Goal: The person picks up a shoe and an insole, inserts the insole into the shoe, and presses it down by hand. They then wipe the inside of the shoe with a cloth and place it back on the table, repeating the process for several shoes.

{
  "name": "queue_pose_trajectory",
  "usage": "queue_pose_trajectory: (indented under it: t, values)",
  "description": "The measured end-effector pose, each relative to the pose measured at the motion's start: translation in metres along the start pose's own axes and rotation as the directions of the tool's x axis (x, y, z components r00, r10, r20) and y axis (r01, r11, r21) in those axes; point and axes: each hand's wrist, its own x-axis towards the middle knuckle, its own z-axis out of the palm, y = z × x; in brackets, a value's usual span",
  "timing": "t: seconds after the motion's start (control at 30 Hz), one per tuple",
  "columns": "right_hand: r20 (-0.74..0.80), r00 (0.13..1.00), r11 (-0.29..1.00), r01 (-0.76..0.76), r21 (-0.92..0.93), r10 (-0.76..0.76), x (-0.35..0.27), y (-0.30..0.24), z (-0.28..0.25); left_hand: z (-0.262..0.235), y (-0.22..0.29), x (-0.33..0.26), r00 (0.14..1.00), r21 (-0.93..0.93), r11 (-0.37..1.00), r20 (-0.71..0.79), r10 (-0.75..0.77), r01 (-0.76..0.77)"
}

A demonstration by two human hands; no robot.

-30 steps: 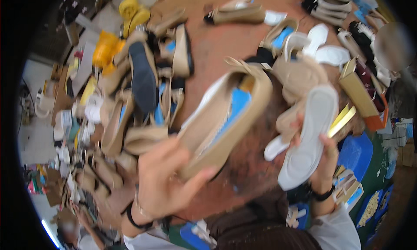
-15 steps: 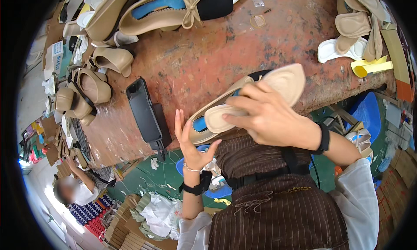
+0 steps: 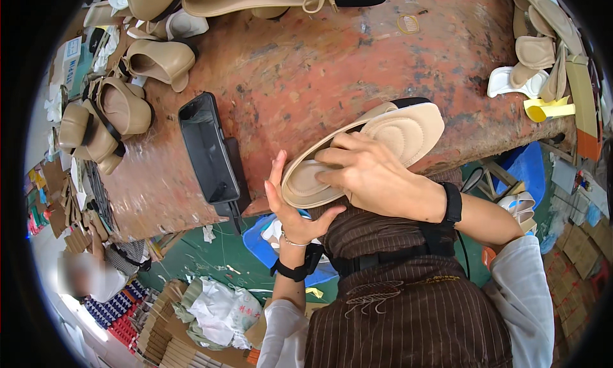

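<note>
While the left hand [image 3: 299, 222] cups the heel end of a beige shoe [image 3: 357, 121], its fingers spread wide with the thumb well apart from them, the right hand [image 3: 386, 184] leans over the middle, its fingers bent down onto a beige insole [image 3: 408, 135]; whether they pinch it or only press on it cannot be told. The shoe lies slantwise above the near edge of a worn red-brown table [image 3: 332, 68], its black toe to the far right and its heel to the near left. The insole's heel part sits within the shoe's opening, and its broad front part lies over the toe end, covering much of it. To the left of the hands rests a black device [image 3: 211, 151]. Beige shoes [image 3: 163, 60] crowd the left side of the table, and a bow-trimmed shoe [image 3: 262, 0] lies along the far side. On the right, a white insole [image 3: 518, 82] lies just beside a yellow strip [image 3: 549, 110]. The person wears a brown striped apron [image 3: 408, 298], near a blue basin [image 3: 257, 241] below the table.
</note>
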Motion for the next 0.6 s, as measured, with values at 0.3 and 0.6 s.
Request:
queue_pose_trajectory:
  t: [0.3,0.6]
  values:
    - [0.102,0.993,0.997,-0.059,-0.051,0.064,-0.001,-0.005,0.006,-0.004,-0.003,0.000,0.998,-0.033,0.999,0.046,-0.032,0.034]
    - [0.239,0.966,0.989,0.119,-0.091,-0.095,0.006,-0.010,0.019,-0.010,0.006,0.016,0.992,-0.053,0.993,0.069,-0.102,0.105]
